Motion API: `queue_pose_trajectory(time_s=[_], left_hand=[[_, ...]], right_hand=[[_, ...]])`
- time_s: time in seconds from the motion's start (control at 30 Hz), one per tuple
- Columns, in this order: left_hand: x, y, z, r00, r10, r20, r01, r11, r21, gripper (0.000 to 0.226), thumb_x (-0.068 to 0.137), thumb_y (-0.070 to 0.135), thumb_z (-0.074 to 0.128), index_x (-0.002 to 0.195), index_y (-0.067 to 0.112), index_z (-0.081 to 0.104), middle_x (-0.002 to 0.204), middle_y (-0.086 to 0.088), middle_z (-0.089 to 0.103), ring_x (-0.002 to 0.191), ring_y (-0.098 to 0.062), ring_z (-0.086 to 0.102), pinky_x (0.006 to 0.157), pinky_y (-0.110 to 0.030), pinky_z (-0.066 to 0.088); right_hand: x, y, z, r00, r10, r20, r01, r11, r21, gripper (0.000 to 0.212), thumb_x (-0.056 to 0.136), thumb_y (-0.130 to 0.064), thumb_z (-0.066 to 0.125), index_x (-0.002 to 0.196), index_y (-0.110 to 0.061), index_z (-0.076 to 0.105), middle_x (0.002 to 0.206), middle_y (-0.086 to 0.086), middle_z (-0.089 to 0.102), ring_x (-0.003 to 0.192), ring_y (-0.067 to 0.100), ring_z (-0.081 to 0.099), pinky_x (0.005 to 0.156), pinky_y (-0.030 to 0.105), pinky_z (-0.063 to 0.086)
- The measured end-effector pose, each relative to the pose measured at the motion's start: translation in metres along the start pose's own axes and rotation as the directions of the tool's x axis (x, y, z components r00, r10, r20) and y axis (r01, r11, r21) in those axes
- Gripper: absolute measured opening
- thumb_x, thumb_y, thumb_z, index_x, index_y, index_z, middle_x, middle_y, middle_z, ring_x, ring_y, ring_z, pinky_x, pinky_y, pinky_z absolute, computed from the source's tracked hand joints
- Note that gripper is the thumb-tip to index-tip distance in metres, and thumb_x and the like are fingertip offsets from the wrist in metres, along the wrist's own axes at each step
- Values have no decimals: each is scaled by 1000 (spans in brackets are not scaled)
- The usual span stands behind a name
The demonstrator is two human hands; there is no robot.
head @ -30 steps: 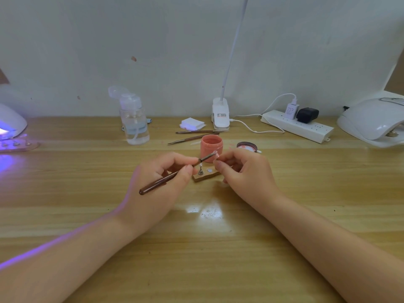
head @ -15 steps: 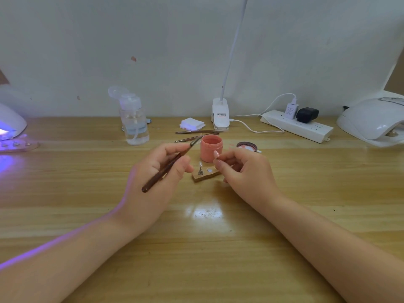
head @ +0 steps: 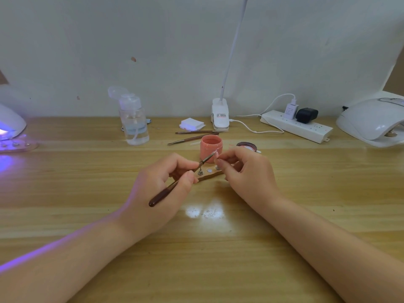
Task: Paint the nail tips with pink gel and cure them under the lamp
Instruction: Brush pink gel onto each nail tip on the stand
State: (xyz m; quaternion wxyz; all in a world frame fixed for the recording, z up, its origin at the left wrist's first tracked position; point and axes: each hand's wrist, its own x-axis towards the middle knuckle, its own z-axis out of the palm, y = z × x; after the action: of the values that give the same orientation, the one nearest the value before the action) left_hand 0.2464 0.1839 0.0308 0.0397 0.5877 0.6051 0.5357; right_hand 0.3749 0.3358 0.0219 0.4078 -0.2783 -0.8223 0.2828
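The pale wooden plank surface [head: 284, 215] runs up to a white wall at its far edge. At the far right corner sits a large white domed curing lamp [head: 371, 121], unlit. At the far left edge a second white curing lamp [head: 9, 125] glows violet over a small board just in front of it. Along the far edge, right of middle, lies a long white power strip [head: 297, 126] carrying a white plug and a black adapter, and beside it stands the white clip base of a thin-necked desk light [head: 220, 115]. Left of middle stands a clear plastic pump bottle [head: 133, 123] with its cap flipped open.

Near the middle of the surface, the left hand [head: 157, 191] has its fingers curled round a slim brown-handled brush [head: 175, 184], pinching it near the metal ferrule, the dark butt end pointing toward the near edge. The right hand [head: 247, 173] pinches a small pink nail tip [head: 215, 154] between thumb and forefinger; the brush's bristles appear to touch it, though the contact is tiny. Just behind stands the open pink gel pot [head: 211, 145], with its dark lid [head: 246, 146] to the right. Under the hands lies a small wooden holder strip [head: 209, 174] with round metal studs. Two spare brushes [head: 192, 136] and a folded white pad [head: 192, 124] lie beyond the pot.
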Motion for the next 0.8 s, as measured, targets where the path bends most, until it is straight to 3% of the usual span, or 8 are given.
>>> queue_pose_trajectory(time_s=[0.17, 0.27, 0.37, 0.5, 0.57, 0.67, 0.8], left_hand=[[-1, 4, -2, 998, 18, -61, -20, 999, -36, 16, 86, 31, 52, 93, 25, 64, 84, 11, 70, 80, -4, 64, 73, -11, 46], [0, 5, 1, 997, -43, -59, 38, 997, -74, 13, 89, 24, 55, 97, 27, 66, 86, 11, 72, 83, -7, 66, 75, -16, 50], [0, 5, 0, 999, -2, -42, -1, 998, -61, 13, 86, 27, 54, 89, 23, 66, 78, 8, 71, 75, -6, 66, 71, -13, 48], [5, 1, 0, 983, -103, -153, 63, 968, -244, 13, 88, 22, 54, 88, 20, 66, 71, 5, 70, 70, -3, 65, 71, -13, 49], [11, -5, 2, 955, -236, -177, 157, 914, -374, 17, 89, 22, 52, 90, 21, 68, 74, 2, 71, 74, -9, 66, 79, -24, 52], [22, -10, 7, 884, -444, -143, 278, 748, -603, 21, 97, 19, 51, 87, 22, 69, 74, -1, 71, 77, -12, 67, 86, -40, 51], [31, -10, 15, 848, -527, -46, 354, 630, -691, 23, 101, 18, 47, 90, 20, 66, 74, 0, 69, 73, -11, 65, 95, -52, 48]], right_hand=[[0, 1, 1, 1000, 14, -4, -14, 1000, 23, 1, 86, -22, 70, 86, -22, 71, 76, -8, 70, 63, 14, 63, 69, 41, 53], [0, 2, 1, 1000, 15, -5, -15, 1000, 27, 2, 85, -21, 71, 85, -23, 71, 75, -8, 69, 63, 15, 64, 68, 42, 54], [1, 2, 1, 1000, 30, -5, -30, 998, 52, 2, 85, -21, 71, 84, -23, 71, 74, -7, 70, 65, 17, 64, 69, 45, 55], [1, 0, 0, 998, 68, -7, -67, 992, 110, 5, 86, -23, 70, 80, -24, 69, 74, -5, 70, 68, 21, 66, 70, 47, 55], [0, -1, 0, 997, 72, 5, -72, 992, 106, 6, 85, -23, 71, 79, -25, 70, 73, -6, 70, 66, 19, 66, 71, 45, 55], [1, -2, 0, 996, 84, 39, -88, 991, 101, 8, 84, -24, 72, 76, -25, 71, 69, -10, 68, 60, 9, 64, 69, 35, 56], [2, -1, 2, 993, 86, 82, -89, 995, 36, 6, 82, -28, 73, 77, -24, 74, 62, -7, 65, 57, 2, 53, 64, 28, 47]])
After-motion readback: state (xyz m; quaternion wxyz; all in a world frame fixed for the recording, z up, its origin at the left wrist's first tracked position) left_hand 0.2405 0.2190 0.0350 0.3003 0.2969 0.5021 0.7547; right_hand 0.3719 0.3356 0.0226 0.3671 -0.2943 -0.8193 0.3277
